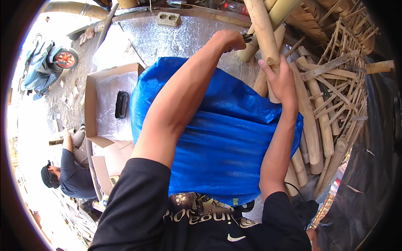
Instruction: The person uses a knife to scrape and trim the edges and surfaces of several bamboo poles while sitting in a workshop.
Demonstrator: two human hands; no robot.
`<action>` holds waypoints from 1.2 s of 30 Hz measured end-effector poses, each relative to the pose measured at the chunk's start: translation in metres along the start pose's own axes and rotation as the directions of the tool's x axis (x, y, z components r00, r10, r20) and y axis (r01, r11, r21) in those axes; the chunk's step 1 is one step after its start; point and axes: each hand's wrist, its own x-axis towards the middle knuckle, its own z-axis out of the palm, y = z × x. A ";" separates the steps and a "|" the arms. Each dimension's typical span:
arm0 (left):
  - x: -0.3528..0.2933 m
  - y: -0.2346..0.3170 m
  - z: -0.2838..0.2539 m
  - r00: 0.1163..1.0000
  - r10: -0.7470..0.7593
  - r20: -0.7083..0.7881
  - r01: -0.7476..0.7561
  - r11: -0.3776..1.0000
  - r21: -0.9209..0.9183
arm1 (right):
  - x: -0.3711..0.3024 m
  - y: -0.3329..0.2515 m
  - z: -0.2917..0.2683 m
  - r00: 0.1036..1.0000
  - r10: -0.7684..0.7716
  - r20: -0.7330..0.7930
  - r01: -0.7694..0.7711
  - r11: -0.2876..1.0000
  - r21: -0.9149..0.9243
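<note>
My left hand [229, 41] is closed in a fist round a small dark tool [248, 38]. The tool's tip meets the side of a pale bamboo pole [263, 29]; its handle is hidden in my fingers, so I cannot tell its exact kind. Lower on the same pole, my right hand [282, 81] grips it, thumb on the left side and fingers round the far side. The pole slants down from the top edge toward my lap. A blue plastic sheet [217, 142] covers my lap beneath both forearms.
Cut bamboo lengths [307, 121] lie at the right beside a bamboo lattice [341, 83]. To the left stands an open cardboard box [90, 104] holding a black plastic part [122, 104]. Another person [75, 175] sits beyond it, below a parked motorbike [42, 67]. A concrete block [168, 19] lies ahead.
</note>
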 end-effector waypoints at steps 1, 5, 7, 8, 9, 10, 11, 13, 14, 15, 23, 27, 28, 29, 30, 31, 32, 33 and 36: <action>0.001 0.001 0.000 1.000 -0.006 0.006 0.006 1.000 -0.001 | 0.005 0.010 0.006 1.000 0.004 0.017 -0.003 0.997 -0.073; 0.006 -0.002 0.007 0.999 -0.003 0.046 0.001 0.999 0.042 | 0.010 0.026 0.007 0.996 0.009 0.086 0.006 0.986 -0.164; 0.012 -0.008 0.005 0.995 -0.016 0.103 0.008 0.997 0.077 | 0.007 0.022 0.008 0.998 0.003 0.062 0.006 0.988 -0.157; 0.011 -0.006 0.004 0.997 -0.009 0.081 0.002 0.997 0.082 | 0.004 0.020 0.008 0.999 0.004 0.051 0.004 0.988 -0.157; 0.009 -0.003 0.004 0.998 -0.001 0.060 -0.004 0.996 0.086 | 0.002 0.018 0.005 0.999 -0.009 0.041 0.013 0.996 -0.094; 0.008 0.001 0.003 0.999 0.006 0.038 -0.009 0.996 0.091 | 0.000 0.013 -0.001 0.999 -0.021 0.030 0.022 0.999 -0.031; 0.009 0.000 0.005 0.999 -0.020 0.033 0.017 0.995 0.096 | -0.002 0.008 -0.004 0.999 -0.035 0.029 0.034 0.999 0.033; 0.011 0.000 0.008 0.997 -0.073 0.024 0.070 0.992 0.108 | -0.005 -0.002 -0.009 0.991 -0.103 -0.079 0.109 0.991 0.073; 0.012 0.001 0.009 0.997 -0.080 0.018 0.077 0.989 0.123 | -0.006 -0.004 -0.012 0.982 -0.125 -0.141 0.138 0.987 0.086; 0.014 0.003 0.009 0.996 -0.087 0.012 0.084 0.987 0.139 | -0.005 -0.002 -0.015 0.980 -0.151 -0.130 0.164 0.982 0.098; 0.018 -0.006 0.011 0.999 0.007 -0.051 -0.005 0.999 0.039 | 0.005 0.028 -0.008 0.968 0.132 0.212 -0.125 0.991 -0.045; 0.015 -0.003 0.007 0.998 -0.067 0.000 0.065 0.981 0.184 | -0.001 0.026 -0.011 0.991 0.008 0.131 -0.004 1.000 -0.027; 0.011 -0.001 0.006 0.997 -0.070 -0.041 0.076 0.976 0.202 | -0.007 0.013 -0.018 0.990 0.030 0.136 -0.032 0.999 0.008; 0.009 0.000 0.009 0.996 -0.072 -0.050 0.081 0.974 0.210 | -0.012 0.000 -0.024 0.988 0.057 0.146 -0.063 0.997 0.034; 0.008 0.000 0.010 0.996 -0.074 -0.059 0.085 0.972 0.218 | -0.011 -0.006 -0.027 0.993 0.004 0.114 -0.015 0.995 0.099; 0.009 0.000 0.007 0.995 -0.064 -0.083 0.080 0.973 0.215 | -0.009 -0.012 -0.030 0.996 -0.047 0.080 0.033 0.986 0.163; 0.009 -0.001 0.010 0.995 -0.064 -0.078 0.079 0.974 0.213 | -0.013 -0.012 -0.030 0.996 -0.072 0.046 0.061 0.974 0.220; 0.010 -0.003 0.010 0.995 -0.064 -0.073 0.079 0.974 0.211 | -0.012 -0.013 -0.029 0.996 -0.086 0.033 0.074 0.960 0.269; 0.011 -0.003 0.010 0.996 -0.070 -0.062 0.081 0.978 0.191 | -0.009 -0.006 -0.016 0.991 -0.123 -0.051 0.133 0.915 0.382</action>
